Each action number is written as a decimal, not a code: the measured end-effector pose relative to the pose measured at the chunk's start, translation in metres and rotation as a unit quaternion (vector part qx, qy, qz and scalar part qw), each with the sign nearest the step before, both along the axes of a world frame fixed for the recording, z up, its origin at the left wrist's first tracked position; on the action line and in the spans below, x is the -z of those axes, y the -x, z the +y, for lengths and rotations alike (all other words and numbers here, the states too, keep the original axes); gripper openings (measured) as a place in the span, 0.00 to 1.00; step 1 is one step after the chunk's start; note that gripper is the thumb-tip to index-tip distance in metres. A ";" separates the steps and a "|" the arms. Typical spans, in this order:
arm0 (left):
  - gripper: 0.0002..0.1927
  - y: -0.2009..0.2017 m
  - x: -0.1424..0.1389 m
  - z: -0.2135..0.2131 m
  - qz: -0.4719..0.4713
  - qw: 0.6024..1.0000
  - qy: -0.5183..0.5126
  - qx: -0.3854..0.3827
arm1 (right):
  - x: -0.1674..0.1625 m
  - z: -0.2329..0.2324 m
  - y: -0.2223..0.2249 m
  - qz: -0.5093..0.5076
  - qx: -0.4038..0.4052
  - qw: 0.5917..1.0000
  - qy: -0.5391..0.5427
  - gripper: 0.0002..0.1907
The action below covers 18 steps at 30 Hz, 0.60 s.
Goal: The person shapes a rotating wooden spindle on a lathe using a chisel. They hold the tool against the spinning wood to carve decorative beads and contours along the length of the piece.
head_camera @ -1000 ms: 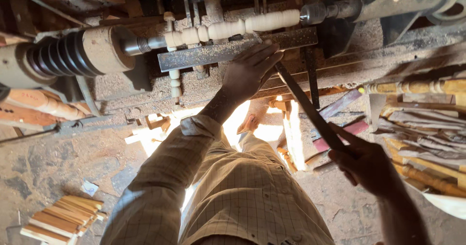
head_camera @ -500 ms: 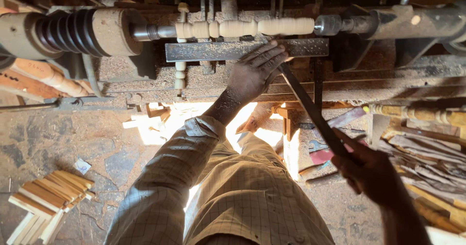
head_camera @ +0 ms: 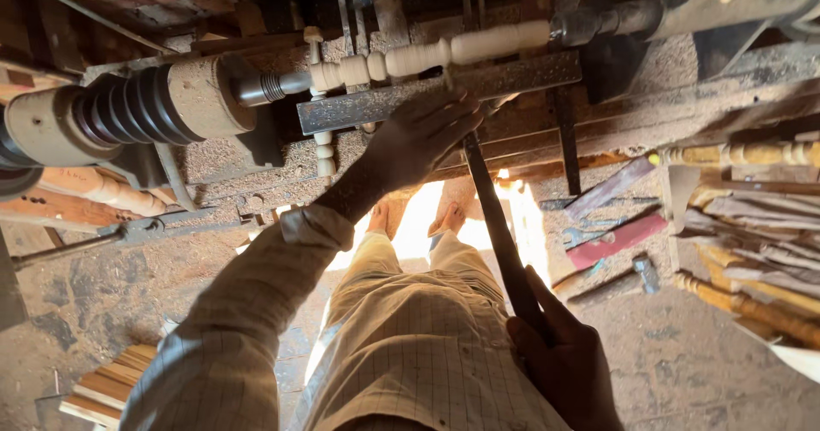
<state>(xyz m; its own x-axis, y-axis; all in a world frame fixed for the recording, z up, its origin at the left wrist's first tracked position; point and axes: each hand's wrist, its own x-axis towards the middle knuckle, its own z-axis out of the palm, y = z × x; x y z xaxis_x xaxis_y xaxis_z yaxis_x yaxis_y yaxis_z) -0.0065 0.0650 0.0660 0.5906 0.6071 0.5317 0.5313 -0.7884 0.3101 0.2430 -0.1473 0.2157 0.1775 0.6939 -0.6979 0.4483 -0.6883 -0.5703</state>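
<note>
A pale wooden spindle [head_camera: 427,55] with turned beads is mounted across a wood lathe, between a stepped pulley [head_camera: 128,111] on the left and a dark tailstock [head_camera: 683,8] on the right. A flat metal tool rest [head_camera: 512,81] runs just below it. My left hand [head_camera: 418,136] lies on the tool rest, pressing down the blade end of a long dark chisel [head_camera: 491,217]. My right hand [head_camera: 559,363] grips the chisel's handle end low at the right. The chisel tip meets the spindle above my left hand.
Sawdust covers the lathe bed [head_camera: 675,111]. Turned wooden legs [head_camera: 735,153], a red tool [head_camera: 619,241] and a hammer [head_camera: 645,273] lie at the right. A finished small spindle [head_camera: 320,132] stands by the tool rest. Wooden sticks [head_camera: 107,384] are stacked at bottom left.
The view has shifted, so the lathe sits more to the right and tilted. Both hands keep their hold on the chisel against the tool rest.
</note>
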 end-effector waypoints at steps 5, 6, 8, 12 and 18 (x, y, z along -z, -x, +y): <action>0.25 0.012 0.002 0.007 -0.017 0.999 0.019 0.024 | -0.008 -0.003 0.039 -0.046 0.027 0.998 0.043 0.39; 0.25 0.012 0.004 0.006 -0.016 0.999 0.020 0.019 | -0.010 -0.002 0.044 -0.048 0.028 0.998 0.043 0.40; 0.26 0.009 0.010 0.007 -0.012 1.000 0.013 0.018 | -0.013 0.000 0.050 -0.071 0.021 0.995 0.070 0.40; 0.31 0.008 0.017 0.007 0.012 1.000 0.013 0.008 | -0.017 0.002 0.057 -0.081 0.018 0.995 0.060 0.41; 0.29 0.007 0.014 0.006 -0.021 1.000 0.010 -0.003 | -0.016 0.000 0.060 -0.077 0.011 0.995 0.056 0.41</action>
